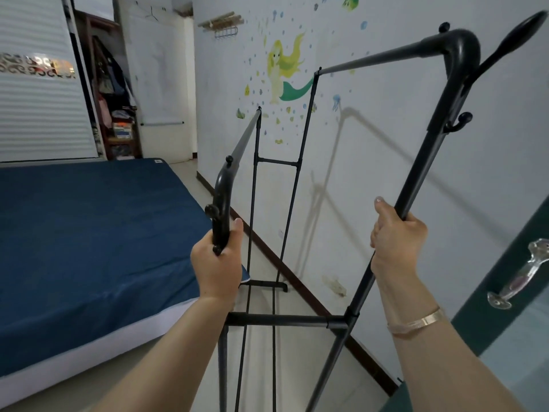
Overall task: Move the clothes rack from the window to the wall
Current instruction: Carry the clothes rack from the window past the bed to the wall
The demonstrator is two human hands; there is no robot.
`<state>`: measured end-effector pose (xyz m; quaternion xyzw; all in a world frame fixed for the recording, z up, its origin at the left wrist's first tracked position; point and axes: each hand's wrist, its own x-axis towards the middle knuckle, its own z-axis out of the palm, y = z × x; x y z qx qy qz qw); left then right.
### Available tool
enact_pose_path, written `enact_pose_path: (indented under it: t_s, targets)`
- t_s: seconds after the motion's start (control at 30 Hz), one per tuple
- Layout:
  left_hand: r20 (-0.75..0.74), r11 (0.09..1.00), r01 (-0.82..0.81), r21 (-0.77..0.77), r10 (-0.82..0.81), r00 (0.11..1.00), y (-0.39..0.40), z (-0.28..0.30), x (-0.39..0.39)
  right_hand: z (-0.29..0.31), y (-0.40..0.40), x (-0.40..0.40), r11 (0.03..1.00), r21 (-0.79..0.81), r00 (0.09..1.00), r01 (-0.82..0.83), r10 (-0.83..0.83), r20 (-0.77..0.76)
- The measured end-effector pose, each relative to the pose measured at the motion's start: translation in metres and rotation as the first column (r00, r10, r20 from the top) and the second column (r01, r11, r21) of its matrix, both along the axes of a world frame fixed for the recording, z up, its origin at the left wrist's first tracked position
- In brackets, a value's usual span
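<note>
An empty black clothes rack (285, 319) with two grey top rails stands lengthwise in the narrow strip of floor between the bed and the white wall (386, 138). My left hand (217, 263) grips the near left upright just under its curved top. On the near right upright, my right hand (395, 239) is closed around the pole at mid-height. The rack's far end frame stands close to the wall, its foot resting on the floor. The right side of the rack casts a shadow on the wall.
A bed with a blue cover (89, 233) fills the left side, right beside the rack. A green door with a metal handle (517, 278) is at the right edge. Mermaid stickers (285, 69) decorate the wall. An open wardrobe (116, 99) stands at the far end.
</note>
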<state>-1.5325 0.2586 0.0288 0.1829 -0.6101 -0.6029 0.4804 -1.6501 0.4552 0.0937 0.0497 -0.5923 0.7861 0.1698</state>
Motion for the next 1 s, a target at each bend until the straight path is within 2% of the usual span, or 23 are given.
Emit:
enact_pose_path:
  t_s: [0.3, 0.53, 1.0]
  targets:
    - [-0.013, 0.994, -0.104, -0.033, 0.103, 0.995, 0.02, -0.001, -0.073, 0.001, 0.006, -0.093, 0.994, -0.007, 0.994, -0.11, 0.11, -0.024]
    - [-0.011, 0.989, -0.138, -0.052, 0.137, 0.99, 0.017, -0.002, -0.119, -0.003, -0.001, -0.143, 0.991, -0.011, 0.991, -0.131, 0.131, -0.031]
    - [-0.006, 0.99, -0.131, -0.06, 0.131, 0.991, -0.046, -0.004, -0.212, -0.004, -0.065, -0.237, 0.989, -0.012, 0.989, -0.144, 0.144, -0.037]
